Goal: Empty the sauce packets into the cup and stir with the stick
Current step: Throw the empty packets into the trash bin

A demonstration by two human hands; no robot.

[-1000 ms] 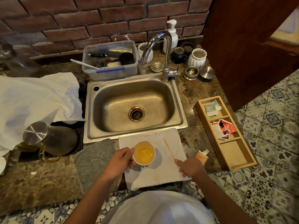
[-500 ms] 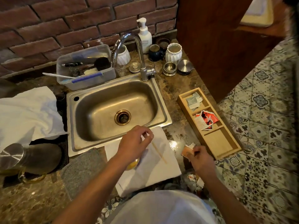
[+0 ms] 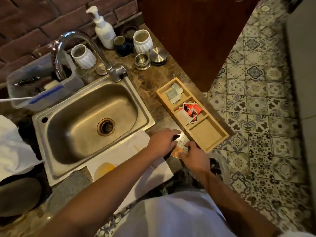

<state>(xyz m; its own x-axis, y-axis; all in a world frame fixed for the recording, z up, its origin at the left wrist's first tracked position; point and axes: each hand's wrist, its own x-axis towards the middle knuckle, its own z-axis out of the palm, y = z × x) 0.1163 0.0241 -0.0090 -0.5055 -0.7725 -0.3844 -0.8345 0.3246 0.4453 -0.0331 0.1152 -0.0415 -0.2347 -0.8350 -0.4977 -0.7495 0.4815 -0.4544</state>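
Head cam, both hands (image 3: 179, 147) on packet (image 3: 177, 151), counter edge (image 3: 172, 162)

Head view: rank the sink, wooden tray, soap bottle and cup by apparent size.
1. sink
2. wooden tray
3. soap bottle
4. cup, partly hidden by the left forearm and nearer the camera, so this last place is unsure.

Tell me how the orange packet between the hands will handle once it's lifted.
The orange packet looks thin and flat, so probably light and floppy. Both the left hand and the right hand pinch it, perhaps because one grip bends it. It may be slick; blur hides its surface.
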